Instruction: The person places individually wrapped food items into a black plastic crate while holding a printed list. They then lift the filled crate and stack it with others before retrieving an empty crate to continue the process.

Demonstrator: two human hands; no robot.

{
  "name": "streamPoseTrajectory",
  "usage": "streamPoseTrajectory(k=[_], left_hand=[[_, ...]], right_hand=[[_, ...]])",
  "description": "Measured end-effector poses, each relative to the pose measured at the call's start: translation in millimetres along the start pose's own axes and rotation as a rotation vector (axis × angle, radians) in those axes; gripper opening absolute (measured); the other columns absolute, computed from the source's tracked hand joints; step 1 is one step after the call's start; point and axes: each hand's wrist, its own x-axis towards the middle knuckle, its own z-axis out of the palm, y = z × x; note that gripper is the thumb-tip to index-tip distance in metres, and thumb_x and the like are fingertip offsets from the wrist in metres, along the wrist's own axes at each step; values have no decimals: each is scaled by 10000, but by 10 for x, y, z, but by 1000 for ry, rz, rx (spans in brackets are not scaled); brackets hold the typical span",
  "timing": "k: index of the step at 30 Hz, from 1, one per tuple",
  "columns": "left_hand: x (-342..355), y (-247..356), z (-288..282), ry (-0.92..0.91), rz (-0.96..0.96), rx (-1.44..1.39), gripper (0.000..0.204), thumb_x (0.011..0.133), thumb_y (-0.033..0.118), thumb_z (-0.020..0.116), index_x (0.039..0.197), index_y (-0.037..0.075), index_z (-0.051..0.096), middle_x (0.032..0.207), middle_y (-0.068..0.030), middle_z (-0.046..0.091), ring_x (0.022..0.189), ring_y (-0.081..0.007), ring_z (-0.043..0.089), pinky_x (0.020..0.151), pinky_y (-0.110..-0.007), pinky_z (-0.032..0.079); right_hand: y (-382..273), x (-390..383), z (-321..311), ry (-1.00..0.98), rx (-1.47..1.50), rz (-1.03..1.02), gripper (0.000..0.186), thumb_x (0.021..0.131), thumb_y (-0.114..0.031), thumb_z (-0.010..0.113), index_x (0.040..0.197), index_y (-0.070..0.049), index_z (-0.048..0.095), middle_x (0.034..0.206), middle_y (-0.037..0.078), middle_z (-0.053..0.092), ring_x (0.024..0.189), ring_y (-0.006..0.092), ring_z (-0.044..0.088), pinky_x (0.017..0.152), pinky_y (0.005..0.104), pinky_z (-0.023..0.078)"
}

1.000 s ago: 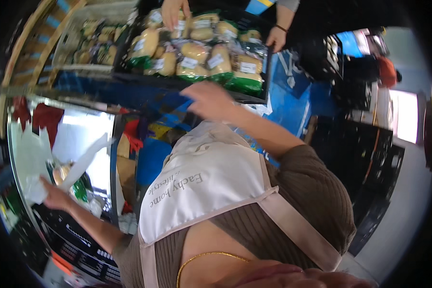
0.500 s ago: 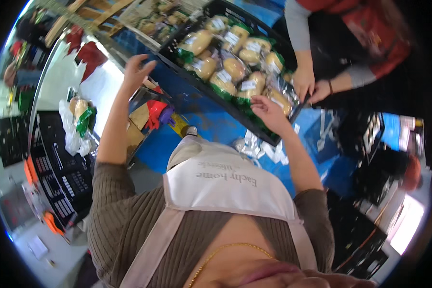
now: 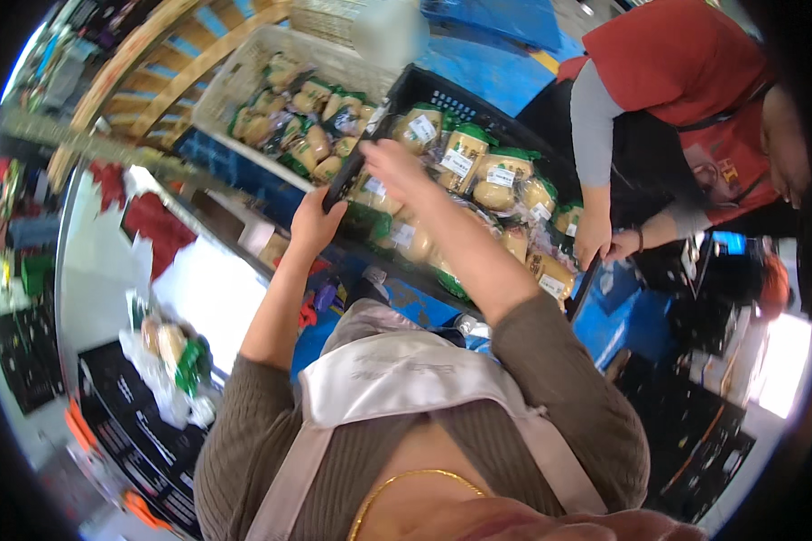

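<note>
A black plastic crate (image 3: pixel 460 97) holds several packs of tan, rounded produce (image 3: pixel 460 162) in clear and green wrapping with white labels. At the crate's left end, my left hand (image 3: pixel 312 225) is closed on the rim, its thumb lying toward the inside. My right arm reaches across the packs. My right hand (image 3: pixel 395 169), smeared by motion, is over that same end; its fingers' hold is unclear. At the crate's right end are another person's hands (image 3: pixel 594 236), close to the rim.
Behind the crate's left end stands a pale crate (image 3: pixel 235 86) of similar packs, near a wooden pallet (image 3: pixel 153 99). A white table (image 3: pixel 212 288) is at the left, with a bag of produce (image 3: pixel 173 352) by its near end. The blue floor (image 3: pixel 514 22) shows beyond.
My left hand has come from the air onto the crate's left end. My right hand has crossed from the crate's near right side to that end. More of the pale crate shows.
</note>
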Motion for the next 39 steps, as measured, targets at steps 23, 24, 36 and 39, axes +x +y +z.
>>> streamPoseTrajectory(k=[23,24,36,39], left_hand=[[1151,-1250,97,-489,-296,-755,429,978,392,514,1232,47,535,1062,-79,620,909,-194,593,755,-348,500],[1203,-1286,214,-504,-290,-768,438,978,399,509,1234,44,533,1073,-80,614,923,-199,588,765,-352,498],[1424,-1621,1342,-1093,-130,-1093,626,957,568,394,1388,117,447,1360,-85,506,1221,-260,508,1022,-465,421],[1309,-1624,1399,-1098,-239,-1087,632,957,573,389,1393,119,439,1367,-86,500,1227,-262,504,1025,-465,420]], right_hand=[[419,-1149,1070,241,-14,244,258,849,-244,590,856,2,513,607,131,534,498,267,549,444,431,413],[550,-1119,1099,279,-45,202,262,846,-248,594,863,2,514,647,144,552,561,287,569,500,438,430],[1073,-2230,1336,384,-534,-56,324,797,-240,647,950,38,577,883,253,641,862,413,626,780,475,485],[949,-2751,1325,422,-602,-97,354,807,-233,648,994,60,580,892,277,640,869,430,624,795,488,484]])
